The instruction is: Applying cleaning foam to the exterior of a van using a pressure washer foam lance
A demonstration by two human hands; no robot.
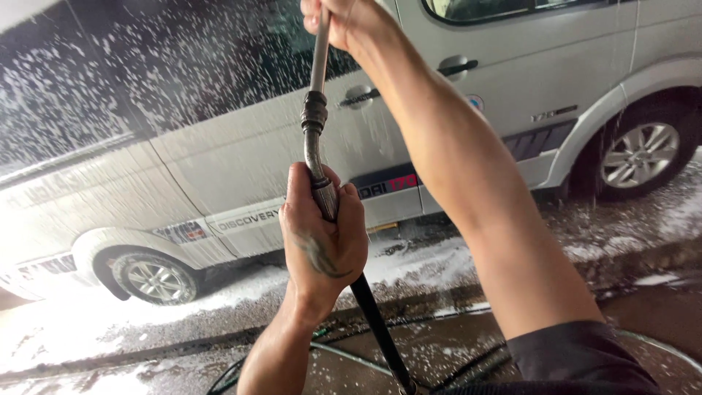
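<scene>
Left hand (322,238) sits closest to my view, fingers wrapped tight around the lance (316,121) at its lower grip. From there I see the black hose (376,322) drop to the wet ground (439,351). Right hand (344,22) clasps the metal tube higher up, arm extended. Beyond the lance, the silver van (241,153) stands side-on, flecked with foam (110,66).

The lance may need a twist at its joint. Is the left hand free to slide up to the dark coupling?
Probably yes: the left hand grips the lance just below the coupling, with bare bent pipe between; the right hand holds higher up.
</scene>
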